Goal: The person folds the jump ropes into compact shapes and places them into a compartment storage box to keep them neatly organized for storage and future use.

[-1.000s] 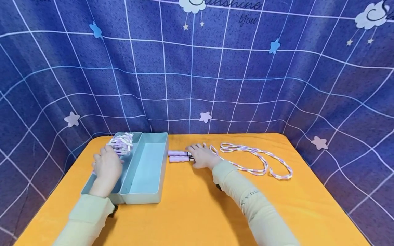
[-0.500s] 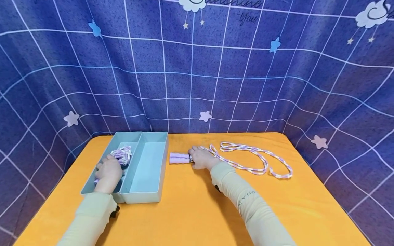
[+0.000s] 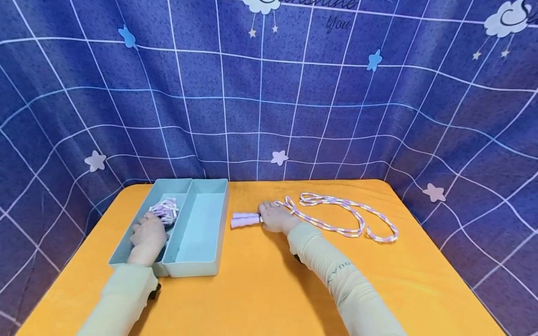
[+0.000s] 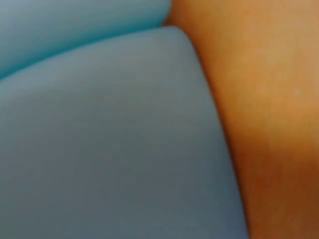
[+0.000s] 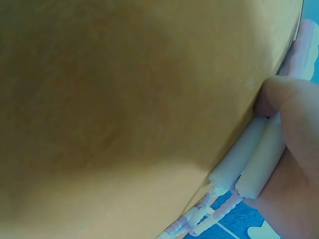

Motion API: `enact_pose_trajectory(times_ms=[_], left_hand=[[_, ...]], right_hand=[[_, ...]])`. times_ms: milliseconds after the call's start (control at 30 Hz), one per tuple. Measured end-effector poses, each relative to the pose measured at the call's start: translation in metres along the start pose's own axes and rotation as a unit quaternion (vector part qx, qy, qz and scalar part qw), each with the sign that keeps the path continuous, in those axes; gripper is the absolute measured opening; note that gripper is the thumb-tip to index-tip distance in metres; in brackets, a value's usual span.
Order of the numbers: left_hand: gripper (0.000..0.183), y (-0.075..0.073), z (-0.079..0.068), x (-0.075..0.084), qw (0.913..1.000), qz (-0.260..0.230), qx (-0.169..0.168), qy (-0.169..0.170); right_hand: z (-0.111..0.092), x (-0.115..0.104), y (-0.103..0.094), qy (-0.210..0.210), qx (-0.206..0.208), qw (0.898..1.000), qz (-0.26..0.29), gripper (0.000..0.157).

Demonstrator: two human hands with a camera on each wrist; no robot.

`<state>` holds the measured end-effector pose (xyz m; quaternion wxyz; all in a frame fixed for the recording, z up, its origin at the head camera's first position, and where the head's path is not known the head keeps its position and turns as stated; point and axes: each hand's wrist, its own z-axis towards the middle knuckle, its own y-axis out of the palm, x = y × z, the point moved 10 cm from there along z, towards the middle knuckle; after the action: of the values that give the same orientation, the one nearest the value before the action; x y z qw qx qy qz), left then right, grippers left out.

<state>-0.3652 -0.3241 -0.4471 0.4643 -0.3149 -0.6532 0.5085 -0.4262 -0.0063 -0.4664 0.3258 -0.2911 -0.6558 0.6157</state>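
In the head view, my left hand (image 3: pixel 148 233) is down in the left compartment of a pale blue two-part box (image 3: pixel 197 238). It holds a bundled jump rope with purple and white beads (image 3: pixel 166 211), and its fingertips are hidden. My right hand (image 3: pixel 275 217) grips a second jump rope (image 3: pixel 336 229) by its two lilac handles (image 3: pixel 244 220), which lie side by side and stick out to the left. In the right wrist view, thumb and fingers (image 5: pixel 294 114) pinch both handles (image 5: pixel 249 154) where their paler ends meet the beads.
The second rope's beaded loops spread over the orange tabletop (image 3: pixel 260 289) to the right. A dark blue gridded curtain (image 3: pixel 244 116) hangs behind and at both sides. The left wrist view is filled by the box's outer wall (image 4: pixel 124 139), close up.
My left hand has lowered the bundled rope into the left compartment. My right hand has brought the two handles together and turned them slightly.
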Motion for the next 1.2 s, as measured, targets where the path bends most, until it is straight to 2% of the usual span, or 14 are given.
enact_pose_trajectory(times_ms=[133, 233, 400, 567, 633, 800, 900, 1033, 1100, 1200], left_hand=[[0.039, -0.008, -0.007, 0.008, 0.9990, 0.017, 0.018, 0.038], [0.035, -0.017, -0.014, 0.014, 0.9975, 0.027, 0.029, 0.058], [0.023, -0.042, -0.033, 0.033, 0.9917, 0.039, 0.079, 0.094], [0.019, -0.072, -0.058, 0.064, 0.9759, 0.045, 0.157, 0.144], [0.022, -0.081, -0.067, 0.078, 0.9698, 0.041, 0.178, 0.161], [0.040, -0.099, -0.088, 0.116, 0.9566, 0.037, 0.209, 0.200], [0.045, -0.107, -0.100, 0.139, 0.9471, 0.042, 0.224, 0.226], [0.056, -0.113, -0.116, 0.169, 0.9355, 0.050, 0.227, 0.266], [0.062, -0.117, -0.124, 0.184, 0.9273, 0.051, 0.232, 0.289], [0.072, -0.122, -0.140, 0.206, 0.9089, 0.050, 0.254, 0.327]], right_hand=[[0.000, 0.000, 0.002, 0.000, -0.007, 0.998, -0.055, 0.029], [-0.002, 0.001, -0.001, 0.004, 0.004, 0.996, -0.085, 0.027], [-0.006, 0.005, -0.013, 0.016, 0.042, 0.997, -0.064, 0.017], [-0.011, 0.007, -0.029, 0.017, 0.058, 0.998, -0.033, 0.012], [-0.014, 0.007, -0.038, 0.011, 0.065, 0.997, -0.030, 0.014], [-0.023, 0.001, -0.066, -0.022, 0.099, 0.994, -0.035, 0.029], [-0.028, 0.002, -0.083, -0.026, 0.104, 0.994, -0.034, 0.029], [-0.033, 0.003, -0.100, -0.028, 0.104, 0.993, -0.039, 0.028], [-0.036, 0.002, -0.110, -0.033, 0.114, 0.992, -0.049, 0.029], [-0.042, -0.002, -0.125, -0.043, 0.138, 0.987, -0.074, 0.031]])
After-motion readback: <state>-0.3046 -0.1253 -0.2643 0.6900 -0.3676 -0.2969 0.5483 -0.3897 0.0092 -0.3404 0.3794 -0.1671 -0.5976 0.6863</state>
